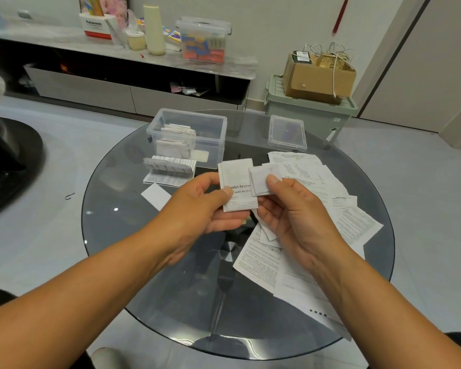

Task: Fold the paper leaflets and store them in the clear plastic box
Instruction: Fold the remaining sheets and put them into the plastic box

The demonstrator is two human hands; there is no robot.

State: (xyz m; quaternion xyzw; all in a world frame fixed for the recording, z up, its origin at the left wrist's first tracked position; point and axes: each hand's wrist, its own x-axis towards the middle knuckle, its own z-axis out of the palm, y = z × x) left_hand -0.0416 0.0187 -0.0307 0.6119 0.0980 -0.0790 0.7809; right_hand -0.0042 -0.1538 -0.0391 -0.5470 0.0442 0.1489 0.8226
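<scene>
**Ana:** Fingers point(228, 193) of the left hand point(197, 209) are pinching a folded leaflet point(236, 182), thumb on top, printed heading facing up, held above the middle of the glass counter point(144, 262).

**Ben:** And the right hand point(296, 217) is pinching a smaller folded leaflet point(261, 179), its thumb pressing the front; that one is overlapping the right edge of the bigger piece.

**Ana:** So two folded pieces are sitting in the hands, neither stored yet. The clear plastic box point(210, 123) is standing open at the far side of the counter, slightly left, with a stack of folded leaflets point(175, 139) already inside.

**Ben:** Its lid point(286, 134) is lying to the right of it. Just near the box, another folded bundle point(168, 166) is waiting on the glass, and a small blank slip point(155, 195) is lying nearer still.

**Ana:** Plenty is remaining, I'm judging: a spread of unfolded sheets point(351, 225) is covering the right and near-right of the counter, under and beyond the right hand.

**Ben:** Somewhere around the middle, then. Both held pieces are looking ready for the box, and the loose pile is needing folding.
</scene>
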